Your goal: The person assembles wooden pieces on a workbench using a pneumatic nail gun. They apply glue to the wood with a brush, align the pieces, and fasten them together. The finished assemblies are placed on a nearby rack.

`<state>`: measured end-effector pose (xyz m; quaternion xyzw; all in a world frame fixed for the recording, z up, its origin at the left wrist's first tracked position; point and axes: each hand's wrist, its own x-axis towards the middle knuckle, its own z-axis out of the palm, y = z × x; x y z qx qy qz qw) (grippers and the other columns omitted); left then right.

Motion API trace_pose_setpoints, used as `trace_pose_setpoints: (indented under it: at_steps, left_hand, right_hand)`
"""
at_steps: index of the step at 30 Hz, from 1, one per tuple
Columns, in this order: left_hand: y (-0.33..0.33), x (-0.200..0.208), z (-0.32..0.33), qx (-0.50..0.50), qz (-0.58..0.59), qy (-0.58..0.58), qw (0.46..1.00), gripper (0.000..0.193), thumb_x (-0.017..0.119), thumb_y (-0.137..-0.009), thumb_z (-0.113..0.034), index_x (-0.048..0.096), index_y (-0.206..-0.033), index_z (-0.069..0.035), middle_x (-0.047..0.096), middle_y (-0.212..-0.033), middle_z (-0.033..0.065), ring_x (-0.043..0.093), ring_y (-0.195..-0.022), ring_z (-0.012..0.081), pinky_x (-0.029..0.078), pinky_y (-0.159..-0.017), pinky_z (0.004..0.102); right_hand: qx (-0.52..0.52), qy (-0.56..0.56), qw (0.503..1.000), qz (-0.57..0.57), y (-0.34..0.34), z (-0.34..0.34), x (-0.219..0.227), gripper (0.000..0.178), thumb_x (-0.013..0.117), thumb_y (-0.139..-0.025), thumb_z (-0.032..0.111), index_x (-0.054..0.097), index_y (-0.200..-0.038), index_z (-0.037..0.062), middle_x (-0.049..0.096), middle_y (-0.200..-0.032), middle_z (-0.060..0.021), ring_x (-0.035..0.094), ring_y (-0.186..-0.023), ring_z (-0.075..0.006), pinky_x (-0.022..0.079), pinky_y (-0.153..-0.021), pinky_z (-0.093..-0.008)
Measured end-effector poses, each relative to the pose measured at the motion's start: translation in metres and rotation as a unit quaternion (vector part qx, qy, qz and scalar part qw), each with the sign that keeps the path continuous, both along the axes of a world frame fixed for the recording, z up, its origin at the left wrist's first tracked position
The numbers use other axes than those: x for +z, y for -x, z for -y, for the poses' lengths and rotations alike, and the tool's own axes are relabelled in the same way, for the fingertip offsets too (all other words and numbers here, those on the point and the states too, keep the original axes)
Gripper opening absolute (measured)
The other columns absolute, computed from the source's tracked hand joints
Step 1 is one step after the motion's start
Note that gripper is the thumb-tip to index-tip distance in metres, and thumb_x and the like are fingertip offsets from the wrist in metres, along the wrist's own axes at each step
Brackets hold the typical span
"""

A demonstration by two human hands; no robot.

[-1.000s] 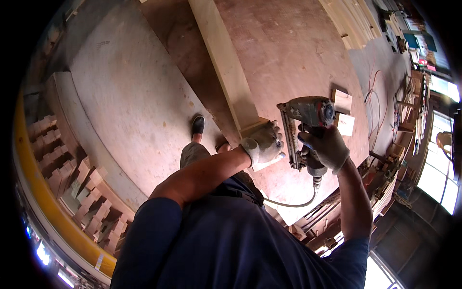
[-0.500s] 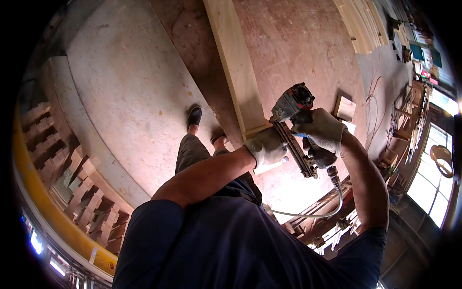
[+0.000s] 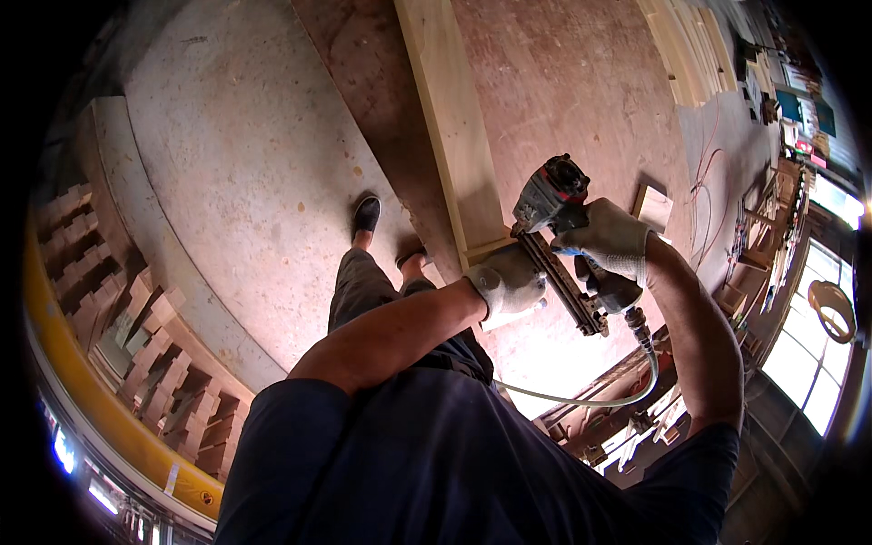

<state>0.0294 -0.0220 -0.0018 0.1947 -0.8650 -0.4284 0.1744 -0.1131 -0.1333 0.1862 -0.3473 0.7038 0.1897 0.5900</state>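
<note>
A long pale wooden board (image 3: 454, 136) stretches away from me across the work surface. At its near end a short crosswise wooden piece (image 3: 486, 248) lies against it, largely covered by my left hand (image 3: 507, 280). That hand, in a whitish glove, is closed on the short piece. In my right hand (image 3: 607, 238), gloved too, is the handle of a black and grey nail gun (image 3: 549, 195), fingers wrapped round it. The gun's long magazine (image 3: 568, 295) slants toward me, just right of my left hand. Its nose is close to the board's end; whether they touch is unclear.
A pale air hose (image 3: 595, 401) loops from the gun's handle back toward my waist. Small wood blocks (image 3: 652, 207) lie right of the gun. Stacked boards (image 3: 690, 50) are at the far right. Notched timber pieces (image 3: 150, 363) stand at the left, beside a yellow beam (image 3: 100, 413).
The nail gun and both hands keep nearly the same place against the board. The whole view has shifted slightly, and the hose loop bulges a little further right.
</note>
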Motion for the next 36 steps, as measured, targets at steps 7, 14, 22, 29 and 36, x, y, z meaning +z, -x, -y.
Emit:
trace_pose_setpoints:
  at_steps: [7,14,22,29,36]
  left_hand:
    - [-0.003,0.002,0.002,0.0,-0.01,0.015,1.0,0.05,0.083,-0.085,-0.032,0.068,-0.125,-0.006,0.072,-0.119,0.0181,0.067,-0.113,0.0407,0.051,-0.105,0.0513]
    - [-0.004,0.001,0.0,0.006,-0.007,0.026,1.0,0.051,0.08,-0.087,-0.035,0.068,-0.125,-0.003,0.072,-0.116,0.0172,0.067,-0.113,0.0397,0.05,-0.107,0.0513]
    - [0.002,-0.01,-0.004,-0.002,-0.009,-0.018,1.0,0.045,0.076,-0.089,-0.033,0.067,-0.122,-0.004,0.07,-0.116,0.0138,0.068,-0.112,0.0372,0.049,-0.107,0.05]
    - [0.01,-0.008,-0.008,-0.051,0.069,0.185,0.979,0.028,0.068,-0.096,-0.019,0.065,-0.122,-0.007,0.067,-0.111,0.012,0.068,-0.107,0.0307,0.052,-0.103,0.0476]
    - [0.033,-0.091,-0.061,0.083,0.259,0.743,0.612,0.007,0.057,-0.108,-0.011,0.061,-0.111,-0.007,0.062,-0.101,0.0051,0.065,-0.097,0.0201,0.054,-0.099,0.0403]
  right_hand:
    - [0.012,0.004,1.0,-0.005,-0.005,0.002,0.002,0.032,0.076,-0.095,0.026,0.073,-0.111,-0.0017,0.074,-0.076,-0.0122,0.072,-0.061,-0.0185,0.061,-0.061,-0.0366]
    - [0.029,0.005,1.0,-0.007,-0.005,0.001,-0.003,0.032,0.075,-0.094,0.026,0.074,-0.11,-0.0026,0.073,-0.076,-0.0116,0.072,-0.063,-0.0182,0.061,-0.063,-0.0363]
    - [-0.006,0.029,0.999,-0.02,-0.015,-0.003,0.01,0.032,0.074,-0.092,0.024,0.074,-0.11,-0.0034,0.071,-0.077,-0.0107,0.07,-0.062,-0.0176,0.06,-0.062,-0.0357]
    - [-0.069,0.097,0.993,0.017,-0.011,-0.016,0.025,0.029,0.078,-0.088,0.027,0.075,-0.097,0.0,0.07,-0.074,-0.0058,0.067,-0.059,-0.0132,0.054,-0.055,-0.0312]
    - [0.006,0.069,0.997,0.022,-0.031,-0.009,0.014,0.031,0.077,-0.087,0.028,0.074,-0.099,-0.0011,0.068,-0.072,-0.0061,0.065,-0.057,-0.0141,0.055,-0.056,-0.0322]
